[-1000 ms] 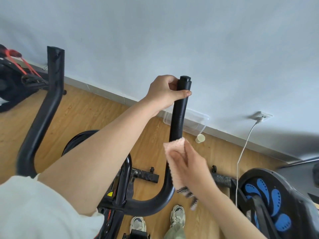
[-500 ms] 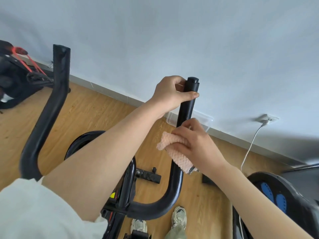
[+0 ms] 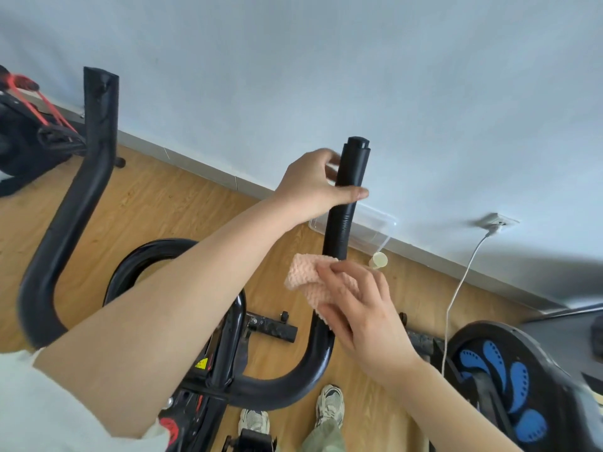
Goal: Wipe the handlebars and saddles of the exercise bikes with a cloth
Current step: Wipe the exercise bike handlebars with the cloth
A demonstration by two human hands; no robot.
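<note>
Cloth (image 3: 306, 282), pink and nubbly, sits bunched against the right upright of the black handlebar (image 3: 339, 230), about halfway up; the right hand (image 3: 362, 318) holds it there, fingers (image 3: 336, 272) bent over the cloth and the bar, with the cloth poking out to the left just past the fingertips. Above these fingers, just under the bar's end cap, the left hand (image 3: 313, 187) grips the same upright, fingers curled behind it and thumb lying across the front. Below the right hand the bar curves round to the bike's stem (image 3: 225, 353); the other upright (image 3: 98, 132) rises far to the left of both hands. Beneath the fingers lies a wooden floor (image 3: 163, 203); a clear plastic box (image 3: 378, 226) and a small pale cup (image 3: 378, 260) sit by the wall, just right of the bar; further right a white cable (image 3: 456, 295) runs down from a wall socket (image 3: 496, 221) towards a second bike (image 3: 502, 370) with a blue-patterned wheel cover; two pale shoes (image 3: 329, 406) show at the bottom.
</note>
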